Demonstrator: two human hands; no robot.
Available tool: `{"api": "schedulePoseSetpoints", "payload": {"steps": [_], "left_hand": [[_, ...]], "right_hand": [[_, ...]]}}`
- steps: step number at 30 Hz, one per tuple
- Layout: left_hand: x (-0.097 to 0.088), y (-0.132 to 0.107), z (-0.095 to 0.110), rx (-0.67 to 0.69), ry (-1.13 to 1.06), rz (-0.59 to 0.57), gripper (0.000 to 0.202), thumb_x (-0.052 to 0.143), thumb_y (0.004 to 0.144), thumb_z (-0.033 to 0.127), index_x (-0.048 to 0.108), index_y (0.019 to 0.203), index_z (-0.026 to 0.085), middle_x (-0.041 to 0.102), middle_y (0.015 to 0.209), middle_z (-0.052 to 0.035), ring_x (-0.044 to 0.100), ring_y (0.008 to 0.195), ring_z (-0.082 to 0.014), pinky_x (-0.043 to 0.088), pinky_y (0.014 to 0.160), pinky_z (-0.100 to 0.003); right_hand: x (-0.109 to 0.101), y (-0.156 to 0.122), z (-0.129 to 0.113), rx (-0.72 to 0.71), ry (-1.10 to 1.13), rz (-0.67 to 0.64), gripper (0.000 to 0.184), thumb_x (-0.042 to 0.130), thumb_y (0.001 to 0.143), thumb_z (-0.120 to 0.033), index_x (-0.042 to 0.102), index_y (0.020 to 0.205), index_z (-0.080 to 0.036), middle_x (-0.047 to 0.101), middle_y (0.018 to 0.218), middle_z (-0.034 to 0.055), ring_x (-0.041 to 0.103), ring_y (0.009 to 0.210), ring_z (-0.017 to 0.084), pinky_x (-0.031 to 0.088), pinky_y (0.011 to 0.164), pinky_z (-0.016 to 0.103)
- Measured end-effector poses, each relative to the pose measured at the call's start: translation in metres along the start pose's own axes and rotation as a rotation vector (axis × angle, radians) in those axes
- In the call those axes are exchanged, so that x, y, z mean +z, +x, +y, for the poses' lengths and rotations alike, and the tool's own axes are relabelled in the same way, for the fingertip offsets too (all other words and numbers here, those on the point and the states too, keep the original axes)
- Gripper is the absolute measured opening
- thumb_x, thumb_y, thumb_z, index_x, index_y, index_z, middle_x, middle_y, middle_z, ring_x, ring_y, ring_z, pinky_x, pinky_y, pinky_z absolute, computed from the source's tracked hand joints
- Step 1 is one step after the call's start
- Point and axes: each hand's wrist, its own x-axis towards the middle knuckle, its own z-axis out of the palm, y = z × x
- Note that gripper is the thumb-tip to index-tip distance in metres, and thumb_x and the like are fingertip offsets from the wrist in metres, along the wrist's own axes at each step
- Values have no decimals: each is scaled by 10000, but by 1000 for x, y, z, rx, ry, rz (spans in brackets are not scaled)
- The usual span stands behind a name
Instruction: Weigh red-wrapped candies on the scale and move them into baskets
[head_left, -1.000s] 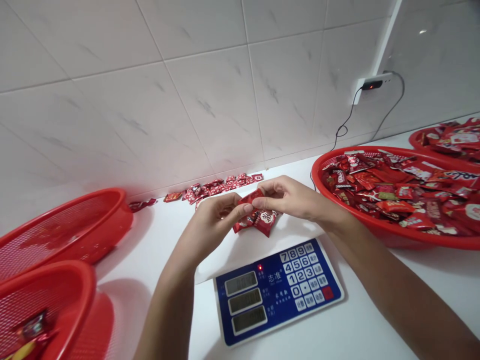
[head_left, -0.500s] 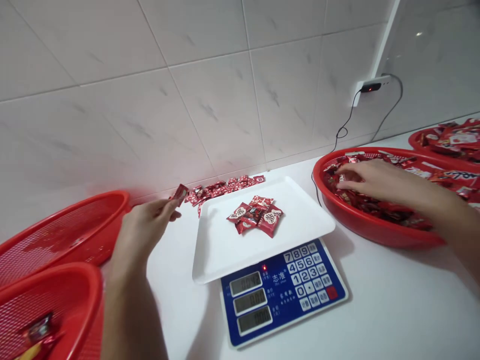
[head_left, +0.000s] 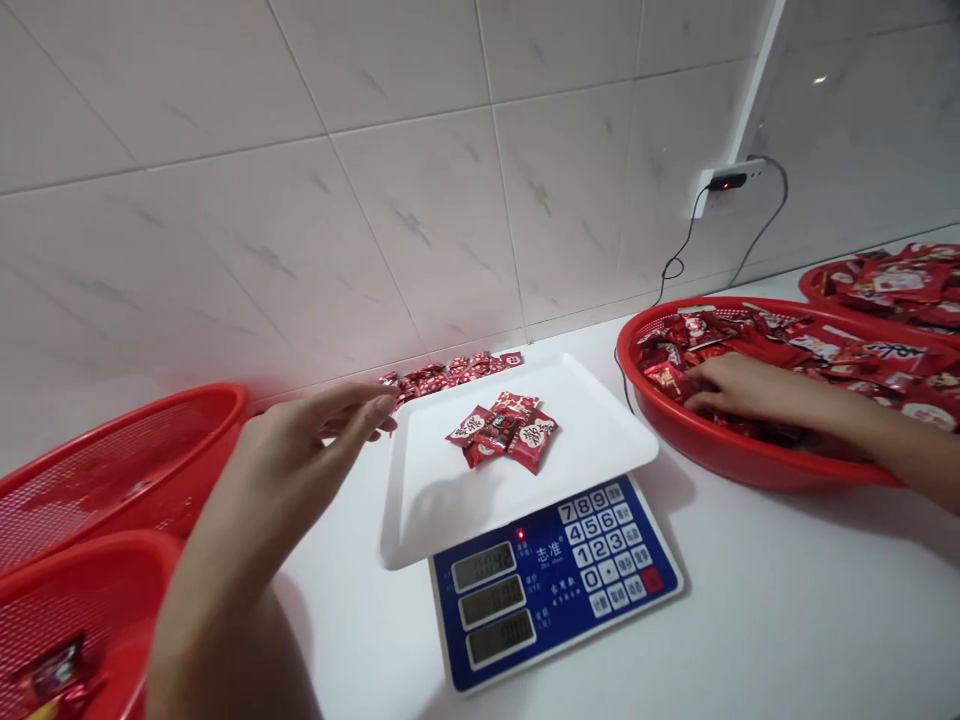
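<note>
My left hand (head_left: 315, 450) reaches over the left rim of the white weighing tray (head_left: 427, 510), fingers stretched forward, with no candy visible in it. On the tray lies a small cluster of red wrapped candies (head_left: 499, 430). The tray sits atop a blue digital scale (head_left: 555, 590) with lit displays. My right hand (head_left: 731, 388) is down in a red plastic basket (head_left: 675, 440) filled with wrapped candies (head_left: 825, 350). Its fingers curl among the packets; the fingertips are partly hidden, so whatever they grip is unclear.
A row of red patterned packets (head_left: 457, 372) lies behind the tray by the tiled wall. Red baskets (head_left: 150, 450) stand at the left, the nearer with a few candies inside. Another full basket (head_left: 885, 280) is far right. A black cable (head_left: 679, 255) runs from the wall socket.
My left hand has moved right toward the tray, and the red candy it held no longer shows. My right hand has sunk a little deeper among the candies.
</note>
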Motion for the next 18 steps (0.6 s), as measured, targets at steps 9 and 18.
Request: {"api": "schedulePoseSetpoints", "payload": {"steps": [9,18], "left_hand": [[24,-2,12,54,-90,-95,448,594,839,649,765,1056,297,796,951,-47,738,868,-273,572,671,-350],[39,-7,36,111,-442,-160,433,665,876,516,650,1241,283,734,1093,-43,706,950,-201,587,729,-266]], "right_hand": [[-29,6,-56,-51,-75,190,235,688,872,-214,771,1073,-126,739,844,93,622,761,173,406,710,307],[27,-6,-132,-460,414,-577,130,676,832,-240,746,915,-169,712,819,18,603,691,125,426,578,233]]}}
